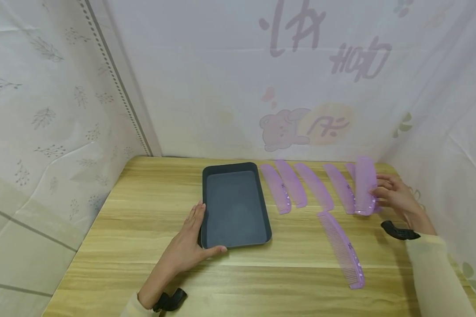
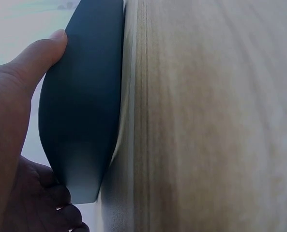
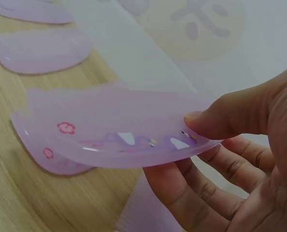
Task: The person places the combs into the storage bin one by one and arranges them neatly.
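Observation:
My right hand [image 1: 396, 196] pinches a translucent purple comb [image 1: 364, 182] at the right end of a row of similar combs. In the right wrist view, the thumb lies on top of that comb [image 3: 128, 130] and the fingers are beneath it, with another comb [image 3: 41, 150] partly covered below. My left hand [image 1: 186, 244] rests at the near left corner of a dark grey rectangular tray [image 1: 238, 211], its fingers along the left side and its thumb by the front rim. From the left wrist, the thumb touches the upper edge of the tray wall [image 2: 83, 96].
Several purple combs, among them a leftmost comb [image 1: 277, 189] and a comb farther along [image 1: 315, 187], lie right of the tray. A separate comb [image 1: 343, 251] lies nearer the front. Patterned white cloth [image 1: 206, 88] hangs behind the wooden table [image 1: 143, 207] and at its sides.

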Available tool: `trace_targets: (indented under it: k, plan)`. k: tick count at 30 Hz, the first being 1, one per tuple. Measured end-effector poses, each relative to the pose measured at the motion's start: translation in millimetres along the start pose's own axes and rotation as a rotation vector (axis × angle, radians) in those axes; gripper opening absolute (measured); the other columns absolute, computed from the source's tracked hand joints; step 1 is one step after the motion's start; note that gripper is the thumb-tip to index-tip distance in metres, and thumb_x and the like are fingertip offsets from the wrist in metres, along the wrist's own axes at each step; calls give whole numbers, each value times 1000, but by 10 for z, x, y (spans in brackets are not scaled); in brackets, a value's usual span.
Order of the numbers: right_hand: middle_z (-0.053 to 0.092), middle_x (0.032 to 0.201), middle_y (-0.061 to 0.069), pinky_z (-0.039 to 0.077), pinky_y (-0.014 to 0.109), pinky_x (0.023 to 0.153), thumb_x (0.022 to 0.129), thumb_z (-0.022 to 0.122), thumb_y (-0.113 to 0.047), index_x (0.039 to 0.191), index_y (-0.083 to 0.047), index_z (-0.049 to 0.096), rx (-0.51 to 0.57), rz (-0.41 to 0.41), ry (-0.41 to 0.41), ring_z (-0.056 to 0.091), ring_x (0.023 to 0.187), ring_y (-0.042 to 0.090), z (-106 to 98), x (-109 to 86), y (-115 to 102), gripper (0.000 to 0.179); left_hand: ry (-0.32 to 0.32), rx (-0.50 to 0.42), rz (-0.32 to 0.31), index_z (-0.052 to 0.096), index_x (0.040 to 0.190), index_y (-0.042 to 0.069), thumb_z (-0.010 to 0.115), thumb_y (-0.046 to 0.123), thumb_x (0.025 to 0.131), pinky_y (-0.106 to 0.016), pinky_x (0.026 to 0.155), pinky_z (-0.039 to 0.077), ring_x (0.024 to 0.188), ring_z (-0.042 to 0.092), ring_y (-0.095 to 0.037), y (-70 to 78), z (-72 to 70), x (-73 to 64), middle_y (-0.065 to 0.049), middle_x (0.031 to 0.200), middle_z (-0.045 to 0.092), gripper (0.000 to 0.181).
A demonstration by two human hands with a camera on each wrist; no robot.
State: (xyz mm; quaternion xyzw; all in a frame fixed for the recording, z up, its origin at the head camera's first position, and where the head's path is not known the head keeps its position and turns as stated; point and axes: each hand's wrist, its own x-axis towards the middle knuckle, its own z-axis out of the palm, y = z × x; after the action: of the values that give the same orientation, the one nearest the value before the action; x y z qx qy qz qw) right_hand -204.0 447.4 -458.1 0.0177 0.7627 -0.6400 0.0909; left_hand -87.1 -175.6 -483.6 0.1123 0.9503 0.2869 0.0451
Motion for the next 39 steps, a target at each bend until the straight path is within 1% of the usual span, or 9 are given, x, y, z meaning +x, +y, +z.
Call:
trace_targets:
  k: [5, 10, 18, 24, 27, 29, 32, 35, 39]
  plan:
    - [70, 106, -15, 62, 27, 68, 98, 64, 3, 131, -21, 46, 42, -19, -10, 70, 86, 6, 44, -2, 5, 45, 1, -1, -1, 5, 167, 16, 68, 85, 73, -63, 116, 38, 162, 7, -30, -5, 6, 3, -5, 175, 4, 133]
    - [70, 105, -14, 62, 27, 67, 96, 65, 6, 132, -21, 47, 75, -31, -5, 71, 84, 7, 113, -10, -26, 48, 3, 1, 3, 5, 167, 15, 67, 86, 73, -63, 117, 37, 162, 7, -30, -15, 15, 5, -4, 175, 3, 133]
    - [69, 106, -13, 63, 27, 70, 97, 64, 4, 138, -24, 45, 93, -13, -1, 72, 84, 9, 209, -29, -26, 53, -1, 8, 2, 6, 166, 13, 66, 86, 73, -61, 122, 31, 162, 6, -31, -12, 13, 8, -4, 175, 3, 133]
    - [69, 107, -16, 62, 31, 66, 97, 67, -1, 139, -27, 45, 52, 7, 9, 74, 82, 11, 271, -51, -44, 54, -4, 3, 3, 6, 166, 13, 65, 87, 72, -61, 122, 32, 162, 6, -31, 0, 2, 8, -4, 175, 2, 133]
    - [69, 106, -18, 61, 30, 65, 97, 69, -4, 139, -28, 45, 27, 9, 9, 74, 80, 10, 314, -57, -61, 55, -2, 0, 0, 5, 166, 14, 65, 87, 72, -62, 120, 33, 162, 6, -31, -1, 4, 5, -3, 175, 2, 133]
    - [69, 105, -17, 60, 28, 65, 97, 69, -4, 140, -28, 44, 24, -1, 7, 74, 80, 10, 344, -62, -66, 55, 0, -1, 1, 5, 166, 14, 66, 87, 73, -62, 120, 34, 162, 6, -31, -2, 7, 4, -3, 175, 2, 133]
    - [69, 104, -14, 62, 26, 67, 96, 69, -1, 142, -23, 44, 61, -29, 1, 74, 80, 9, 393, -65, -68, 57, 4, 0, 3, 5, 166, 14, 65, 87, 73, -62, 120, 34, 162, 6, -31, -3, 10, 3, -3, 175, 3, 133]
    - [69, 103, -11, 63, 27, 68, 96, 68, 2, 144, -20, 42, 99, -43, -3, 74, 81, 9, 444, -72, -81, 59, 2, -1, 3, 5, 166, 14, 66, 87, 73, -62, 120, 34, 162, 6, -30, -1, 7, 1, -4, 175, 3, 133]
    - [69, 105, -13, 64, 29, 67, 95, 70, -1, 147, -19, 39, 89, -39, 6, 74, 82, 10, 511, -87, -115, 63, -5, -8, 0, 5, 166, 15, 66, 86, 73, -62, 119, 35, 162, 5, -29, 4, 1, 1, -4, 175, 3, 132]
